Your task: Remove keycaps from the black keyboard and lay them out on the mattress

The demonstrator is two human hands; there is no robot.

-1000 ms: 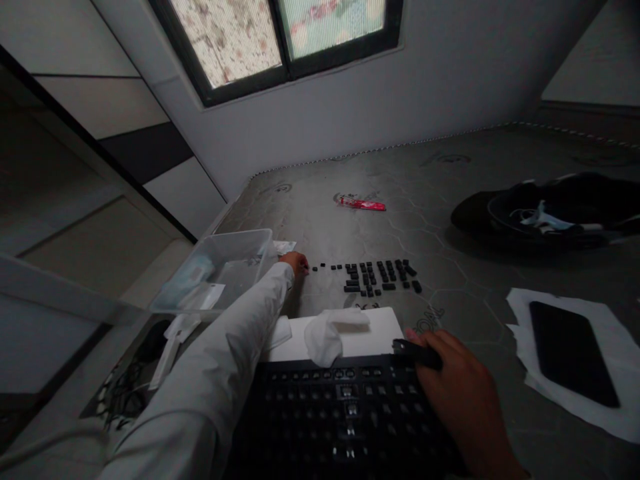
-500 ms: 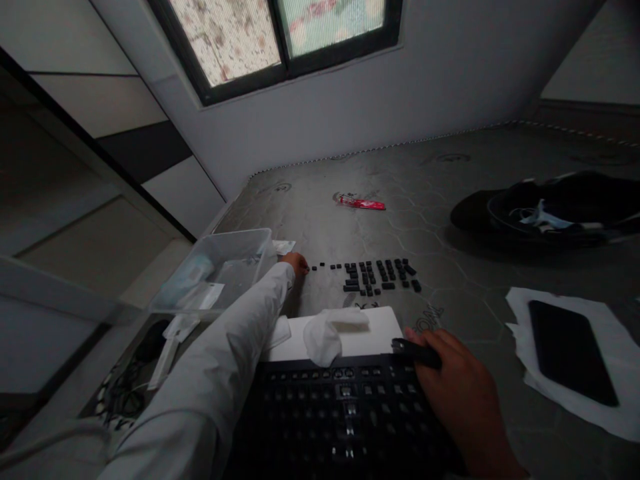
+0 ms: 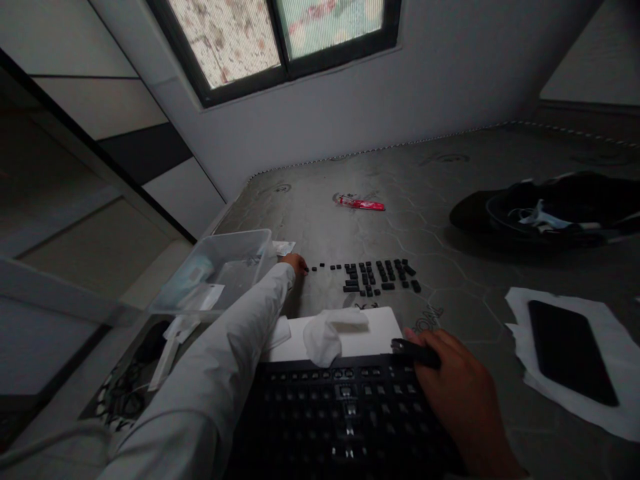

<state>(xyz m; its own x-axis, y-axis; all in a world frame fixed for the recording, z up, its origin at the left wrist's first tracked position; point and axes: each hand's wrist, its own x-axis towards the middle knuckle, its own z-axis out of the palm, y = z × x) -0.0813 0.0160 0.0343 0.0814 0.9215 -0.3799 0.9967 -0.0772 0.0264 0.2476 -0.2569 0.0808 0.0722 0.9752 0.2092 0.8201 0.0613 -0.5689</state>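
Observation:
My left hand point(image 3: 296, 263) reaches out to the left end of the loose black keycaps point(image 3: 370, 273), its fingers closed on a small keycap point(image 3: 307, 269) at the surface. The other keycaps lie in rough rows to its right. Close in front of me is a black keyboard point(image 3: 320, 407), with many of its keys off and bare sockets showing. My right hand point(image 3: 457, 380) is wrapped round a short black tool point(image 3: 416, 352) whose kind I cannot make out; it rests over the keyboard's upper right corner. Crumpled white tissue point(image 3: 325, 337) lies on a white sheet point(image 3: 383, 330) behind the keyboard.
A clear plastic bin point(image 3: 240, 237) stands left of my left forearm. Farther back lies a red packaged item point(image 3: 363, 203). To the right are a black cap point(image 3: 475, 213) holding a face mask and a dark phone point(image 3: 570, 350) on white paper.
My left hand has shifted very slightly left at the end of the keycap row. My right hand and the black tool stay where they were.

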